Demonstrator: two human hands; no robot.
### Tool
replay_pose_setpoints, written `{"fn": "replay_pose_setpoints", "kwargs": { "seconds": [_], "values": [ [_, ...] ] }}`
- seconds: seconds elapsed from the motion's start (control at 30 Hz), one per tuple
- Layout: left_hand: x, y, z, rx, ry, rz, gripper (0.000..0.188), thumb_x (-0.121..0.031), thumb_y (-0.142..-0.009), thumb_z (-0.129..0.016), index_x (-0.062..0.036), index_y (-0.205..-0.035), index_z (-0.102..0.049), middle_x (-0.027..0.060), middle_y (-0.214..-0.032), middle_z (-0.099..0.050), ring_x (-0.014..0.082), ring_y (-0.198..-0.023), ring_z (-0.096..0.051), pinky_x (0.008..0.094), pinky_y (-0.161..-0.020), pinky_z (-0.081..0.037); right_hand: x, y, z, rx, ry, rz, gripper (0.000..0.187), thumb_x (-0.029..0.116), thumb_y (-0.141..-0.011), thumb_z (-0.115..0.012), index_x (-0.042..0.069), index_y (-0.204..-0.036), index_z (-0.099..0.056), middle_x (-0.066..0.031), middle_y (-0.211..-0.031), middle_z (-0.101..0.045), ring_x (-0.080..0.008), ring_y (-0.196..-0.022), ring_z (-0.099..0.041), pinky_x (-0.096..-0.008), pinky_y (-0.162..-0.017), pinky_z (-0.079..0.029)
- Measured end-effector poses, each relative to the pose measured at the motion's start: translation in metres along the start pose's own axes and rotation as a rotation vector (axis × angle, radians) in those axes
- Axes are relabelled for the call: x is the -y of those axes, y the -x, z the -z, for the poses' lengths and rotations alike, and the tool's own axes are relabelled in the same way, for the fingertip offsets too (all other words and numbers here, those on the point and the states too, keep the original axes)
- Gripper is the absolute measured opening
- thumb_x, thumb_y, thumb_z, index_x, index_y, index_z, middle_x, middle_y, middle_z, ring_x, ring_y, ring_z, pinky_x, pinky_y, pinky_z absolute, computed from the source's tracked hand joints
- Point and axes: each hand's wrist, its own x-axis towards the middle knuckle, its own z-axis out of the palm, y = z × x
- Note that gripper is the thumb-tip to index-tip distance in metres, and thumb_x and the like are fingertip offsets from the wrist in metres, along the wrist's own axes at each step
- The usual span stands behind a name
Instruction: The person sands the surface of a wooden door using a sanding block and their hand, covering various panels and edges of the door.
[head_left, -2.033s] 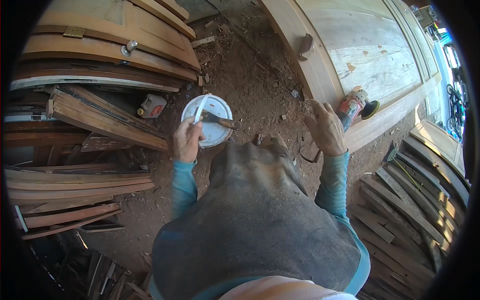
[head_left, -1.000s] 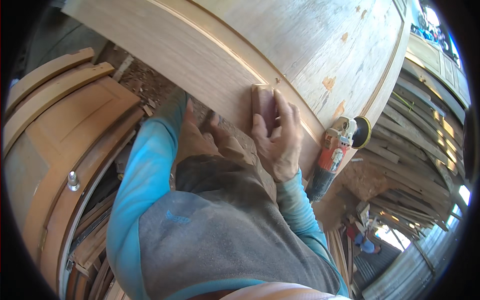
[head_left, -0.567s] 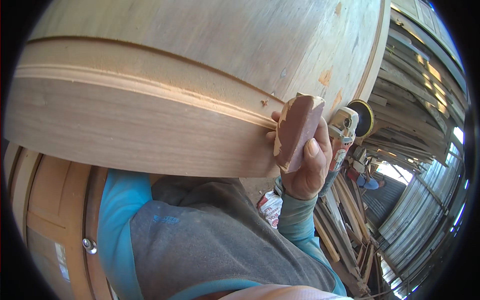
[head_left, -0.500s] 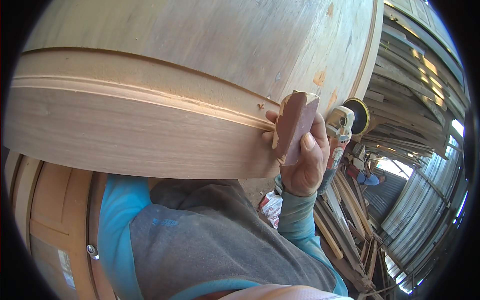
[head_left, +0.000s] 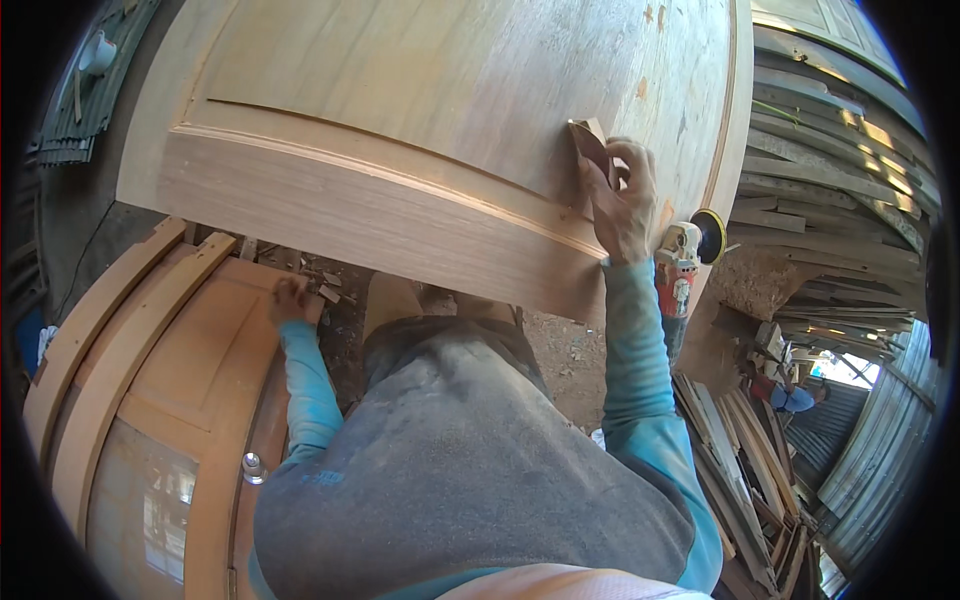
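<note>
Shifted since the earlier frame: sanding block [head_left: 592,150], now farther in over the pale wooden door [head_left: 380,210], at 1 o'clock; left hand [head_left: 290,298], now visible at 9 o'clock. Right hand [head_left: 624,212]: thumb and fingers gripping the block, seemingly leaving its dark face free. Left hand: loosely curled, beside a brown door [head_left: 185,345]; contact cannot be told. Power sander [head_left: 677,285]: 3 o'clock, disc [head_left: 712,236] outward, likely sparing the wood.

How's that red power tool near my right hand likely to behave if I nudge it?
The power tool is probably heavy for its size, given its bulky body. Its rounded grip suggests it might rock or swivel on its disc. Lying by the wooden panel's edge, it could tip off if pushed outward.
</note>
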Motion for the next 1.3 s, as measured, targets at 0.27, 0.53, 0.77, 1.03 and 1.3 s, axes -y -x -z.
{"fn": "replay_pose_setpoints", "kwargs": {
  "seconds": [0.27,0.53,0.77,1.03,1.3],
  "values": [
    [-0.211,0.178,-0.144,0.063,-0.371,-0.976,0.022,-0.014,-0.104,-0.058,0.0027,-0.118,-0.064,0.014,-0.11,-0.07,0.0214,-0.097,-0.068,0.0322,-0.084,-0.058,0.017,0.002,-0.008,0.055,0.064,-0.01,0.038,0.01,-0.085,-0.076,0.007,-0.119,-0.059,-0.0143,-0.119,-0.064,-0.0319,-0.101,-0.067,-0.0405,-0.084,-0.056],
    [-0.146,0.31,-0.319,1.119,-0.337,-0.317,0.057,-0.029,-0.102,-0.068,0.0011,-0.145,-0.047,0.0121,-0.118,-0.069,0.0191,-0.109,-0.066,0.0316,-0.097,-0.053,0.091,0.028,0.02,0.138,-0.254,0.258,0.055,0.002,-0.081,-0.081,0.002,-0.13,-0.057,-0.0162,-0.122,-0.061,-0.0293,-0.107,-0.067,-0.038,-0.085,-0.06],
    [-0.139,0.323,-0.341,1.346,-0.264,-0.099,0.053,-0.025,-0.1,-0.07,-0.0012,-0.143,-0.049,0.0091,-0.117,-0.068,0.0156,-0.109,-0.064,0.03,-0.095,-0.053,0.067,0.024,0.043,0.188,-0.293,0.226,0.051,0.012,-0.086,-0.083,0.001,-0.128,-0.058,-0.0164,-0.121,-0.06,-0.0285,-0.098,-0.072,-0.0366,-0.079,-0.062],
    [-0.114,0.319,-0.348,1.391,0.016,0.02,0.038,-0.018,-0.097,-0.074,-0.0059,-0.126,-0.053,0.0076,-0.11,-0.067,0.0155,-0.099,-0.068,0.0304,-0.085,-0.06,0.071,0.029,0.054,0.284,-0.277,0.143,0.046,0.014,-0.083,-0.085,0.003,-0.121,-0.06,-0.0127,-0.112,-0.062,-0.0238,-0.091,-0.069,-0.036,-0.075,-0.06],
    [-0.106,0.324,-0.352,1.331,0.07,-0.048,0.034,-0.016,-0.098,-0.072,-0.0068,-0.126,-0.056,0.0076,-0.107,-0.068,0.0148,-0.087,-0.069,0.0287,-0.078,-0.059,0.068,0.031,0.045,0.276,-0.293,0.057,0.04,0.015,-0.088,-0.081,0.0,-0.117,-0.058,-0.0146,-0.099,-0.064,-0.0233,-0.085,-0.069,-0.0361,-0.071,-0.058]
  ]
}}
